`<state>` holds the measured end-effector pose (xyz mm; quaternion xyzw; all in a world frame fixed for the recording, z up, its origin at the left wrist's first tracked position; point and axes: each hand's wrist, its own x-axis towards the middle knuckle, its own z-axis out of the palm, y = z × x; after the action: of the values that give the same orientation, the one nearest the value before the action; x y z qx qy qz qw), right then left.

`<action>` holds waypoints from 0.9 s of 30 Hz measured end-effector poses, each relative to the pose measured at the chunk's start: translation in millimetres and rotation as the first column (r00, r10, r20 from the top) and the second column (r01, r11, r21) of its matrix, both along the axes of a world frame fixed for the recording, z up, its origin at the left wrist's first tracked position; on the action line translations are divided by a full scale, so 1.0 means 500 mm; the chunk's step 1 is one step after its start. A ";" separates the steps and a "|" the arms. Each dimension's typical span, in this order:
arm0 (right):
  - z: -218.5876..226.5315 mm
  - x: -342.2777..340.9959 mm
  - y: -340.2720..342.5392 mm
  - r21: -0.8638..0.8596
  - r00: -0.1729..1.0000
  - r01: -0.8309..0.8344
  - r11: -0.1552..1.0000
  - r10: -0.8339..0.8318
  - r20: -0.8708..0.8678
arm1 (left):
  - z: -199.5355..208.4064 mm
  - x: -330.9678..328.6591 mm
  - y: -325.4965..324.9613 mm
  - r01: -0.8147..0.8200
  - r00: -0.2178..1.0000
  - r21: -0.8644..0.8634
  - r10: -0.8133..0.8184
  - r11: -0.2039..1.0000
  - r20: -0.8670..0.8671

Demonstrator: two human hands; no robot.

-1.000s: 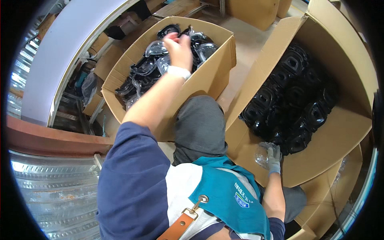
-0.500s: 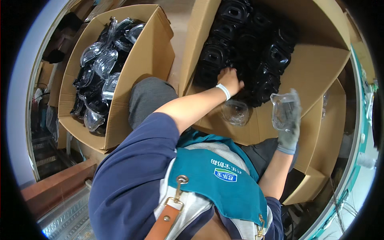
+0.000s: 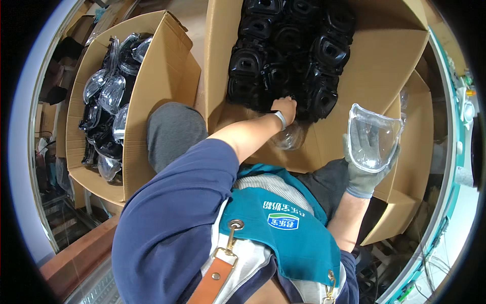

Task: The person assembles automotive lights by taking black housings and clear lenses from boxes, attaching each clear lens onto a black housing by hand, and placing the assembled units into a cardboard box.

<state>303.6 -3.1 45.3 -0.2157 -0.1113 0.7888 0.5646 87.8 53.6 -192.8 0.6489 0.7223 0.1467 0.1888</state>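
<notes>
My right hand (image 3: pixel 362 181), in a grey work glove, holds a clear curved plastic cover (image 3: pixel 375 139) upright above the right side of the big box, its fingers showing through from behind. Bare and curled, my left hand (image 3: pixel 286 107) reaches into the box at the near edge of the stacked black plastic housings (image 3: pixel 246 63); its fingertips are hidden, and I cannot make out what they grip. Just below that hand, another clear plastic piece (image 3: pixel 290 138) lies in the box, partly covered by my wrist.
The big cardboard box (image 3: pixel 374 66) stands open before me. On the left, a smaller cardboard box (image 3: pixel 152 96) is filled with black parts with clear covers (image 3: pixel 112 95). Another carton (image 3: pixel 417 137) stands at the right. My knee (image 3: pixel 175 133) sits between the two boxes.
My right hand has turned the clear cover to face me, tilting it from edge-on to broadside. My left hand stays in the box near the black housings. The whole view has shifted slightly.
</notes>
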 end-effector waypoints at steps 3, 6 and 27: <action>0.011 -0.001 0.002 0.081 0.996 0.009 0.997 -0.017 0.091 | 0.074 -0.073 -0.007 -0.059 0.984 0.312 0.002 0.948 0.179; 0.014 -0.033 0.004 0.206 0.866 0.093 0.974 -0.181 0.465 | 0.192 -0.152 -0.012 -0.067 0.956 0.563 -0.107 0.824 0.272; -0.033 -0.280 -0.011 0.561 0.815 -0.145 0.815 -0.223 0.535 | 0.440 -0.146 -0.169 -0.009 -0.090 -0.027 0.026 1.000 0.996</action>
<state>163.4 -8.7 29.1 -0.2654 -0.5063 0.6011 0.5586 14.9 -31.2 27.2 0.3188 0.3570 0.5763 0.6624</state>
